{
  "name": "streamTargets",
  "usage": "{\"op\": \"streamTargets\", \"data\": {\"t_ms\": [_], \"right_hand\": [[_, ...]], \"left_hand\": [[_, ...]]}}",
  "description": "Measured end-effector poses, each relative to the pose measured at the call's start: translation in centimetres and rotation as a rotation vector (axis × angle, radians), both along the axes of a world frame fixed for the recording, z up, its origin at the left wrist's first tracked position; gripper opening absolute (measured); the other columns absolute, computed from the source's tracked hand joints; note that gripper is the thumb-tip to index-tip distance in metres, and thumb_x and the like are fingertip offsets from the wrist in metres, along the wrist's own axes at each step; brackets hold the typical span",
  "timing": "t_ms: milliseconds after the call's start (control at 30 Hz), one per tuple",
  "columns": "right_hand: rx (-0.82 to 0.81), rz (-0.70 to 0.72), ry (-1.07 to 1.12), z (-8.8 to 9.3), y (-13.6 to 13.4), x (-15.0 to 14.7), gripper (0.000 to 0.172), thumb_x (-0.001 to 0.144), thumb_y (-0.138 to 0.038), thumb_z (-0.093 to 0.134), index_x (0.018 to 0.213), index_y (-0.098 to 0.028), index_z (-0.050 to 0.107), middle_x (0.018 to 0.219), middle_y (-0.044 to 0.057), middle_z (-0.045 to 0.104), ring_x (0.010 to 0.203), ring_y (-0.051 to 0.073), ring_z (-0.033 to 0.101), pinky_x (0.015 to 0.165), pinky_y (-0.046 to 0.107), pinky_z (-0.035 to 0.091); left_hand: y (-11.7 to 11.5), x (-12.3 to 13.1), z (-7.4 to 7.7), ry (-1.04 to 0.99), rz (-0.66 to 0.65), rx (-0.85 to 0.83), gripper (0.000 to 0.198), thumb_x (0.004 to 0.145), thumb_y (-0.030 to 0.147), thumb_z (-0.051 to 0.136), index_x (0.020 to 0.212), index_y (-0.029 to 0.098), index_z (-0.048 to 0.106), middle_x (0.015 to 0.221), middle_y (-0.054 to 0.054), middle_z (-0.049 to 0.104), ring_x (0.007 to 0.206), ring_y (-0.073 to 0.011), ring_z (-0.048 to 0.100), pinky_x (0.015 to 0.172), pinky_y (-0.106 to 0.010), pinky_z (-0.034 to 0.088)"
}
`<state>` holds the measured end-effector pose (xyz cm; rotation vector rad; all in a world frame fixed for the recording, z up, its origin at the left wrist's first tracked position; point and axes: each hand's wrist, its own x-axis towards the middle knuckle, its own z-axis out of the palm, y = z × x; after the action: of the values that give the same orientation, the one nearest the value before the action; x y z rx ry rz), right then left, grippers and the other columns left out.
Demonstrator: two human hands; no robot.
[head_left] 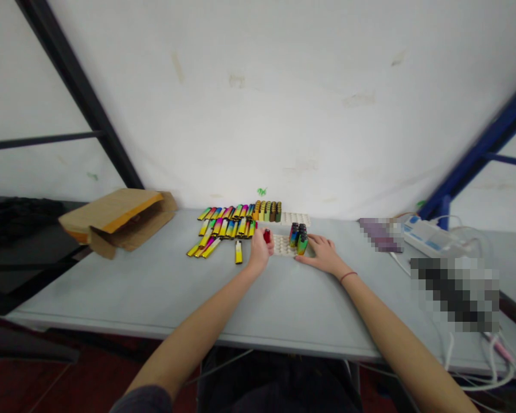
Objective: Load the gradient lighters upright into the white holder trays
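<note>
The left hand [261, 249] is clenched around a red lighter [267, 236], positioned at the left end of the near tray [281, 246] on the table [198, 298]. The right hand [325, 254] is spread and grips nothing visible; its thumb and fingers lie around the tray's right end, beside the upright lighters [301, 244]. Contact there cannot be confirmed. The far tray [296, 218] carries further upright lighters [266, 212] at its left. Loose lighters [230, 228] lie left of both trays; a single yellow lighter [239, 253] lies apart, nearer.
</note>
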<state>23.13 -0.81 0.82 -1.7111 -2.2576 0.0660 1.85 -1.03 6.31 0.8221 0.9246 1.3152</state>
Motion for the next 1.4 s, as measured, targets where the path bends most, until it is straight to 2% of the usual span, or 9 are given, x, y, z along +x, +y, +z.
{"op": "streamTargets", "data": {"t_ms": [400,533,633,700,800,867,1000,1167,1400], "right_hand": [[-0.008,-0.002,-0.004,-0.1,0.1,0.1,0.073,0.083,-0.069,0.058,0.138,-0.020,0.056,0.145,0.015,0.053,0.133,0.035,0.045,0.107,0.050,0.034],[-0.014,0.002,-0.004,0.2,-0.1,0.0,0.073,0.084,-0.069,0.057,0.138,-0.020,0.056,0.146,0.016,0.052,0.132,0.036,0.046,0.107,0.051,0.034],[-0.017,0.004,-0.005,0.4,-0.3,-0.1,0.073,0.084,-0.069,0.056,0.138,-0.020,0.055,0.146,0.017,0.051,0.132,0.036,0.046,0.107,0.051,0.034],[-0.016,0.000,-0.005,0.4,-0.3,-0.1,0.074,0.084,-0.069,0.057,0.138,-0.020,0.055,0.146,0.017,0.051,0.133,0.036,0.046,0.107,0.051,0.034],[-0.012,-0.001,-0.003,0.3,-0.2,-0.1,0.073,0.084,-0.069,0.057,0.139,-0.021,0.055,0.146,0.016,0.052,0.133,0.036,0.046,0.106,0.052,0.035],[-0.012,0.001,-0.003,0.3,-0.2,-0.1,0.073,0.084,-0.069,0.056,0.139,-0.021,0.054,0.146,0.016,0.052,0.133,0.036,0.046,0.106,0.052,0.034],[-0.016,-0.001,-0.012,0.4,-0.2,-0.1,0.074,0.084,-0.068,0.058,0.139,-0.019,0.054,0.146,0.016,0.051,0.132,0.036,0.046,0.107,0.051,0.035],[-0.013,-0.001,-0.008,0.4,-0.2,-0.2,0.073,0.084,-0.069,0.057,0.140,-0.021,0.053,0.146,0.016,0.052,0.132,0.035,0.046,0.106,0.050,0.035],[-0.006,0.006,-0.002,0.1,0.0,0.0,0.074,0.084,-0.070,0.056,0.140,-0.021,0.053,0.145,0.015,0.052,0.131,0.036,0.046,0.105,0.050,0.035]], "left_hand": [[0.4,-0.3,-0.4,-0.001,-0.015,-0.015,0.036,0.090,0.032,0.028,0.056,0.021,0.035,0.040,0.007,0.023,0.035,-0.0075,0.016,0.037,-0.018,0.013],[0.8,-0.1,-1.0,0.030,-0.041,-0.003,0.039,0.093,0.040,0.030,0.059,0.021,0.035,0.043,0.007,0.025,0.036,-0.0069,0.017,0.039,-0.019,0.014],[1.0,0.3,-1.8,0.149,-0.042,0.116,0.035,0.093,0.047,0.039,0.068,0.021,0.040,0.047,0.008,0.033,0.039,-0.0077,0.026,0.041,-0.019,0.021],[1.0,0.4,-2.2,0.268,-0.048,0.269,0.029,0.092,0.046,0.046,0.077,0.022,0.045,0.054,0.006,0.044,0.046,-0.0093,0.039,0.048,-0.020,0.033],[1.0,0.6,-2.6,0.468,-0.056,0.513,0.025,0.090,0.044,0.055,0.085,0.020,0.056,0.078,-0.002,0.061,0.076,-0.0148,0.058,0.072,-0.025,0.048],[1.1,0.6,-2.9,0.563,-0.057,0.618,0.025,0.089,0.043,0.057,0.091,0.019,0.064,0.098,-0.007,0.064,0.094,-0.0183,0.059,0.083,-0.028,0.049],[1.6,0.7,-3.5,0.603,-0.120,0.661,0.029,0.092,0.040,0.054,0.105,0.018,0.068,0.109,-0.010,0.063,0.091,-0.0183,0.062,0.080,-0.029,0.051],[1.9,0.6,-4.0,0.692,-0.182,0.680,0.026,0.092,0.034,0.054,0.107,0.019,0.070,0.107,-0.009,0.066,0.097,-0.0201,0.062,0.083,-0.030,0.051],[1.7,0.3,-3.4,0.816,-0.103,0.732,0.026,0.092,0.031,0.057,0.113,0.021,0.066,0.103,-0.007,0.069,0.093,-0.0205,0.063,0.093,-0.035,0.047]]}}
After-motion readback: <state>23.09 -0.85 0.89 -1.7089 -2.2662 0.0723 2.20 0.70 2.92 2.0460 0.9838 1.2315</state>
